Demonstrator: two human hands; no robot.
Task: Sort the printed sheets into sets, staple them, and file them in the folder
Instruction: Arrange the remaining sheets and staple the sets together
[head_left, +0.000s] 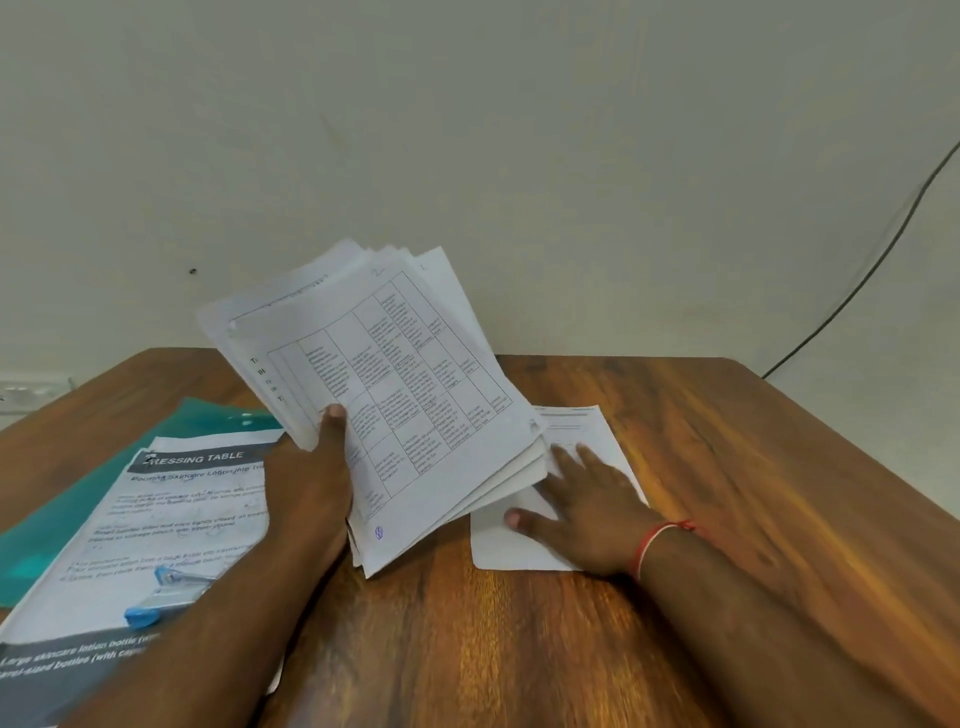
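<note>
Two hands | left hand (310, 470) grips sheet stack (400, 364) | right hand (589, 512) flat on single sheet (511, 551)

Left hand (311, 478) raised in a grip; right hand (587, 514) lies flat.

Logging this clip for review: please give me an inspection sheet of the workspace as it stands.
Surface: wooden table, glossy grain.
Job's things: stack of printed sheets lifted and fanned; one sheet flat on the table; teal folder at left; blue stapler lying on the leaflet.
Clutter: leaflet lying over the folder.
Grippers: left hand grips the stack, thumb on top; right hand rests flat on the sheet.
Cables: dark cable runs down the wall at right.
Surroundings: plain wall; white fitting at far left, unclear.
</note>
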